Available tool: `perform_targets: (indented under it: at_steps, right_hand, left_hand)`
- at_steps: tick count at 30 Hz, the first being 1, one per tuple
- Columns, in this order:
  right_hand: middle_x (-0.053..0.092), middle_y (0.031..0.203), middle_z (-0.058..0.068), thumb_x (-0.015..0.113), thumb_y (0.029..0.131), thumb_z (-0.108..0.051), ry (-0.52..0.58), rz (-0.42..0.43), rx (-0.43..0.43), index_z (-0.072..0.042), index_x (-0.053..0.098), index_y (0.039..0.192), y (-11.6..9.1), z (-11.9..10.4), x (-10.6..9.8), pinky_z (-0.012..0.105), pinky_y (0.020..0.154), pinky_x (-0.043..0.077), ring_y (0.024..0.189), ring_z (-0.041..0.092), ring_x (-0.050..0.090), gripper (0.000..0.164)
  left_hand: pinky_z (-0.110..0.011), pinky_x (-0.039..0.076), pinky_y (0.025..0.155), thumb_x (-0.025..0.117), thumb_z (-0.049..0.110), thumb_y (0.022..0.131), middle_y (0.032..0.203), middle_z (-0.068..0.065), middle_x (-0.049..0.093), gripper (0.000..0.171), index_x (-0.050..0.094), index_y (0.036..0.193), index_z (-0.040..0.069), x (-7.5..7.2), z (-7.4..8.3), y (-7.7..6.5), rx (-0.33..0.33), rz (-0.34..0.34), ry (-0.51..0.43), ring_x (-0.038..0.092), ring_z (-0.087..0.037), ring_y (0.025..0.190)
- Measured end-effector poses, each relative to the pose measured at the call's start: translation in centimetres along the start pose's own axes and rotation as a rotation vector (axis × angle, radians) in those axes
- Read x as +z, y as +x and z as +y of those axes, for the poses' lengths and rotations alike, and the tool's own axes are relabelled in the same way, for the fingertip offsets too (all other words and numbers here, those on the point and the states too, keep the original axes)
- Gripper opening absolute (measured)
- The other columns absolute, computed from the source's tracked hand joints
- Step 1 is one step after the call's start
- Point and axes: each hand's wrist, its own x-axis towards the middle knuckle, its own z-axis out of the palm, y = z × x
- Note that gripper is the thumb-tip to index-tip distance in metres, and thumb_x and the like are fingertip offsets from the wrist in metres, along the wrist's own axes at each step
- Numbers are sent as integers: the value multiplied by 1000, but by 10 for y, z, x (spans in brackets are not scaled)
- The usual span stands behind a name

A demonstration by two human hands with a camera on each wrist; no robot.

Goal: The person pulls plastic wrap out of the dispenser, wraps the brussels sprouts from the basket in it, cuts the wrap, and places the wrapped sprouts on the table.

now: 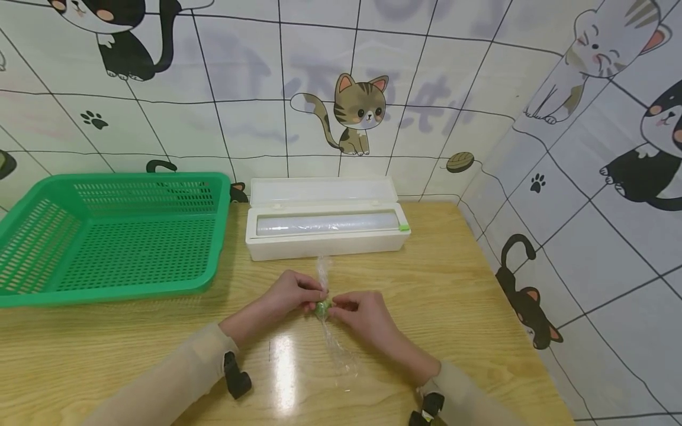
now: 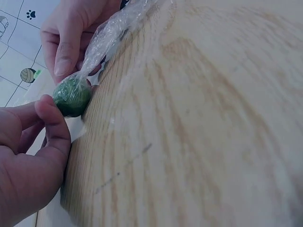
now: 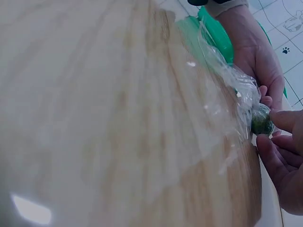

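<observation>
A small round green fruit [image 1: 322,307], wrapped in clear plastic film [image 1: 341,355], is between the two hands, close over the table. The film trails away from it in twisted tails, one toward the box and one toward the person. On its left side, the left hand [image 1: 292,291] pinches the wrapped fruit with thumb and fingertips. From the right, the right hand [image 1: 370,316] holds it between thumb and forefinger. The green skin [image 2: 72,97] shows through tight, wrinkled film in the left wrist view. In the right wrist view, the fingertips partly cover the fruit [image 3: 261,120].
Behind the hands stands a white box [image 1: 325,245] with its lid raised and a roll of film [image 1: 330,223] inside. A green plastic basket [image 1: 133,290] sits at the left. Cat-patterned sheeting [image 1: 245,130] encloses the wooden table [image 1: 453,278] at the back and right.
</observation>
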Motion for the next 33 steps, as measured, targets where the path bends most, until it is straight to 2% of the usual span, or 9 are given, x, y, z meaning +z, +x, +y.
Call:
perform_targets:
  at_steps: [6, 10, 12, 16, 22, 28, 33]
  right_hand:
    - [78, 93, 7, 85, 87, -23, 44, -4, 18, -2, 80, 100, 6, 4, 0, 24, 68, 58, 78, 10, 70, 25]
    - [77, 93, 6, 83, 88, -22, 56, -18, 35, -2, 80, 100, 7, 4, -2, 23, 68, 57, 78, 10, 69, 23]
    - [77, 93, 5, 83, 89, -21, 64, -22, 50, -2, 80, 101, 8, 3, -2, 23, 68, 57, 79, 9, 69, 23]
    - [77, 93, 9, 81, 91, -15, 170, -49, 81, 2, 78, 104, 8, 4, -2, 25, 69, 59, 79, 14, 72, 22]
    - [75, 99, 18, 75, 92, -2, 358, -97, 107, 10, 73, 110, 8, 9, -1, 30, 72, 61, 82, 25, 74, 22]
    - [74, 104, 21, 69, 95, 4, 421, -87, 84, 11, 70, 117, 8, 11, -4, 32, 75, 61, 83, 27, 73, 23]
    - [74, 107, 20, 71, 93, 4, 431, -63, 41, 8, 71, 119, 8, 11, -6, 32, 77, 61, 85, 20, 72, 26]
  left_hand:
    - [-22, 53, 57, 72, -3, 91, 80, -6, 72, 18, 71, 104, -16, -4, -2, 0, 20, -62, -8, 61, -11, 62]
    - [-24, 56, 63, 74, 0, 90, 90, -11, 74, 25, 71, 110, -13, -9, -2, -3, 31, -114, 24, 64, -13, 66]
    - [-25, 56, 68, 77, 3, 88, 95, -11, 75, 29, 72, 112, -11, -11, -1, -3, 47, -131, 81, 66, -14, 71]
    - [-24, 56, 72, 82, 5, 84, 95, -8, 75, 34, 73, 114, -7, -14, -1, -3, 82, -153, 182, 68, -12, 77]
    - [-27, 58, 68, 78, -1, 87, 92, -9, 74, 21, 74, 106, -7, -15, -1, -4, 136, -191, 181, 68, -15, 71]
    - [-30, 60, 66, 77, -3, 88, 93, -10, 69, 14, 75, 101, -7, -13, -2, -4, 178, -180, 180, 67, -17, 69]
    - [-31, 61, 65, 76, -4, 89, 93, -9, 62, 9, 78, 97, -7, -9, -3, -5, 217, -166, 186, 66, -16, 68]
